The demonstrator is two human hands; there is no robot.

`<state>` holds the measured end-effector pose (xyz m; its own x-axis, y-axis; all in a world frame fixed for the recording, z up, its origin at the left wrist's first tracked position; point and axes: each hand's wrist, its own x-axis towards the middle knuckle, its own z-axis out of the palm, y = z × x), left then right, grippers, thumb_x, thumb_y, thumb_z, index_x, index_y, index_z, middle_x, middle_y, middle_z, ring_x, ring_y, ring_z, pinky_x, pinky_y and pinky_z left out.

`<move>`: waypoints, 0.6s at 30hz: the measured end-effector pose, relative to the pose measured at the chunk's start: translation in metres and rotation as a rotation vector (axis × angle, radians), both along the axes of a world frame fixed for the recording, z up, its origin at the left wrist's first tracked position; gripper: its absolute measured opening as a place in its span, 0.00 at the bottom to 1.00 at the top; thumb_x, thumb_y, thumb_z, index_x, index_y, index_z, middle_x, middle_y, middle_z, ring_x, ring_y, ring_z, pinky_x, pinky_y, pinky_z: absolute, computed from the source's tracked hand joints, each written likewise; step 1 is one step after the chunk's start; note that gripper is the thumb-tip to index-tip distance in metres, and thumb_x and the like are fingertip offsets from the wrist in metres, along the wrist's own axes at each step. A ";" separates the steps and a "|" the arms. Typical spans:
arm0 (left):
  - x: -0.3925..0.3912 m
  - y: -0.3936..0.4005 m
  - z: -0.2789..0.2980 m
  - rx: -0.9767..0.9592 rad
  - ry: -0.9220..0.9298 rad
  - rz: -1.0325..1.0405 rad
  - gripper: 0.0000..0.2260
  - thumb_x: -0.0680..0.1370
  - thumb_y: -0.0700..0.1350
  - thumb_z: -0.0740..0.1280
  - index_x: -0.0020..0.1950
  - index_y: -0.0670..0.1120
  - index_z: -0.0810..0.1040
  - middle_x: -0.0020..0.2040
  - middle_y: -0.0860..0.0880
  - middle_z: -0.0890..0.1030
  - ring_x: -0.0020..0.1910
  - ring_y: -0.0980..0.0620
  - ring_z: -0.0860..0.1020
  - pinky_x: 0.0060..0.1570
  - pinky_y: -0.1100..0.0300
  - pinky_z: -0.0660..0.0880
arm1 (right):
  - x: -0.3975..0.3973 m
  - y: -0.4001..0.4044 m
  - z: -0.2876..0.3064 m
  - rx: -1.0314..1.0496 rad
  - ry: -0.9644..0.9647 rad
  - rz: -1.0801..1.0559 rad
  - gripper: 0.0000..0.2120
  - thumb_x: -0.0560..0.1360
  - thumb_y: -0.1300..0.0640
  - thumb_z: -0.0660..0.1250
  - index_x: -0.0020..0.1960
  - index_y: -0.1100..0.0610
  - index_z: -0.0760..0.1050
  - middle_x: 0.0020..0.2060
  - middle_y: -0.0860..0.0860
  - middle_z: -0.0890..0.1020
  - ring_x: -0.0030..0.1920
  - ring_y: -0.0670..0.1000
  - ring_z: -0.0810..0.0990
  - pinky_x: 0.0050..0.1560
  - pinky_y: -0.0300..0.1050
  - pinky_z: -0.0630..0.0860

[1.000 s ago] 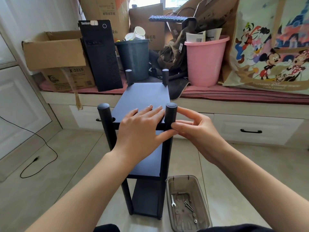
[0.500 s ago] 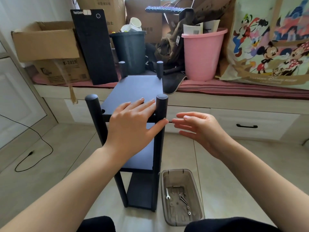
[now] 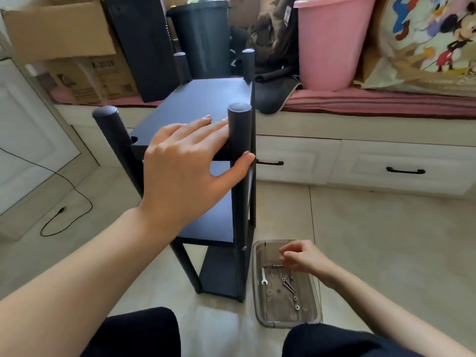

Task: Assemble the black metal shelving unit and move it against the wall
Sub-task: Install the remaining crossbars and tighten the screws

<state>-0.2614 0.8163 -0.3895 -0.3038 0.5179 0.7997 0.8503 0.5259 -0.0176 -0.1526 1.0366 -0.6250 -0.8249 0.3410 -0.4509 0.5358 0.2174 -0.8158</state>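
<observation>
One black shelving unit (image 3: 206, 106) stands upright on the tiled floor (image 3: 373, 228), with four posts and three shelves. The left hand (image 3: 185, 161) rests flat on its top shelf, fingers (image 3: 203, 124) straight, thumb against the near right post (image 3: 239, 130). Just right, one clear plastic tray (image 3: 318, 305) holds one small wrench (image 3: 263, 275) and several bolts (image 3: 288, 286) and washers. The right hand (image 3: 304, 256) reaches in, fingers curled; what they hold cannot be told.

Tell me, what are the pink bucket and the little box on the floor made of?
Pink bucket: probably plastic, smooth with a soft shine and a rolled rim. Box: likely clear smoky plastic, since the floor and metal bits inside show through its walls.
</observation>
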 end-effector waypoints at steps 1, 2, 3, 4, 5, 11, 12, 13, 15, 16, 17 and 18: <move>0.000 0.000 0.000 0.001 -0.004 -0.001 0.17 0.80 0.56 0.67 0.58 0.45 0.85 0.59 0.49 0.84 0.63 0.45 0.81 0.59 0.46 0.76 | -0.001 -0.001 -0.014 0.053 -0.046 0.034 0.09 0.80 0.62 0.64 0.59 0.60 0.78 0.49 0.55 0.84 0.48 0.50 0.84 0.48 0.41 0.81; 0.000 0.000 0.000 0.000 -0.010 -0.001 0.17 0.80 0.57 0.67 0.59 0.45 0.85 0.59 0.49 0.84 0.63 0.45 0.81 0.60 0.46 0.76 | -0.003 -0.001 -0.027 0.106 -0.082 0.063 0.09 0.79 0.63 0.64 0.59 0.61 0.78 0.48 0.54 0.83 0.46 0.49 0.83 0.45 0.39 0.80; -0.001 -0.001 0.000 -0.003 -0.017 -0.003 0.18 0.80 0.57 0.66 0.59 0.45 0.85 0.59 0.49 0.84 0.64 0.45 0.80 0.60 0.46 0.75 | -0.006 -0.002 -0.038 0.158 -0.118 0.089 0.10 0.79 0.63 0.64 0.59 0.61 0.78 0.46 0.53 0.83 0.44 0.48 0.82 0.42 0.37 0.79; -0.001 -0.001 0.000 -0.005 -0.025 -0.007 0.17 0.81 0.57 0.66 0.59 0.46 0.85 0.59 0.50 0.84 0.64 0.46 0.80 0.60 0.46 0.75 | -0.009 -0.002 -0.049 0.214 -0.155 0.116 0.10 0.79 0.63 0.64 0.59 0.61 0.79 0.46 0.52 0.83 0.43 0.47 0.81 0.41 0.35 0.77; -0.001 -0.002 0.000 -0.008 -0.034 -0.010 0.17 0.81 0.57 0.66 0.58 0.46 0.85 0.59 0.50 0.84 0.64 0.46 0.80 0.60 0.46 0.75 | -0.013 -0.002 -0.060 0.270 -0.189 0.144 0.10 0.79 0.62 0.64 0.59 0.60 0.80 0.48 0.52 0.83 0.44 0.46 0.81 0.42 0.34 0.76; -0.002 0.000 -0.001 -0.016 -0.057 -0.017 0.18 0.82 0.57 0.64 0.57 0.44 0.85 0.58 0.50 0.84 0.64 0.47 0.80 0.61 0.44 0.75 | -0.035 0.001 -0.115 0.402 -0.332 0.203 0.07 0.78 0.62 0.64 0.44 0.55 0.77 0.41 0.50 0.81 0.40 0.47 0.78 0.38 0.35 0.69; -0.002 0.000 -0.002 -0.022 -0.053 -0.013 0.19 0.82 0.57 0.64 0.57 0.44 0.85 0.57 0.49 0.84 0.64 0.46 0.80 0.61 0.43 0.75 | -0.038 0.002 -0.123 0.416 -0.348 0.202 0.09 0.79 0.63 0.63 0.41 0.54 0.75 0.40 0.50 0.79 0.39 0.47 0.77 0.36 0.35 0.68; -0.001 -0.001 -0.002 -0.023 -0.056 -0.010 0.19 0.82 0.57 0.64 0.57 0.43 0.85 0.57 0.49 0.84 0.63 0.46 0.80 0.61 0.43 0.75 | -0.039 0.002 -0.128 0.433 -0.369 0.213 0.10 0.79 0.63 0.61 0.40 0.55 0.73 0.41 0.50 0.79 0.41 0.48 0.78 0.37 0.36 0.69; -0.001 0.000 -0.003 -0.008 -0.070 -0.011 0.19 0.82 0.56 0.63 0.57 0.43 0.85 0.57 0.49 0.84 0.64 0.47 0.80 0.61 0.42 0.74 | -0.043 0.003 -0.139 0.481 -0.385 0.249 0.08 0.79 0.65 0.57 0.47 0.58 0.73 0.50 0.55 0.80 0.49 0.53 0.79 0.44 0.39 0.71; -0.002 -0.001 -0.003 -0.011 -0.070 -0.014 0.19 0.82 0.56 0.63 0.57 0.43 0.84 0.57 0.49 0.84 0.63 0.47 0.80 0.61 0.42 0.74 | -0.045 0.004 -0.144 0.496 -0.391 0.254 0.09 0.80 0.65 0.55 0.51 0.59 0.73 0.54 0.57 0.79 0.53 0.55 0.79 0.48 0.41 0.72; -0.001 0.000 -0.002 -0.019 -0.076 -0.024 0.19 0.82 0.56 0.63 0.57 0.43 0.84 0.57 0.49 0.84 0.63 0.47 0.80 0.61 0.42 0.74 | -0.046 0.002 -0.150 0.495 -0.393 0.255 0.10 0.80 0.65 0.54 0.53 0.59 0.73 0.56 0.57 0.79 0.54 0.55 0.78 0.49 0.42 0.71; 0.000 0.001 0.000 -0.023 -0.071 -0.031 0.19 0.83 0.56 0.63 0.56 0.42 0.84 0.57 0.49 0.84 0.63 0.47 0.80 0.61 0.42 0.74 | -0.047 0.002 -0.153 0.491 -0.381 0.263 0.11 0.81 0.64 0.53 0.54 0.58 0.74 0.57 0.58 0.79 0.54 0.55 0.78 0.49 0.43 0.70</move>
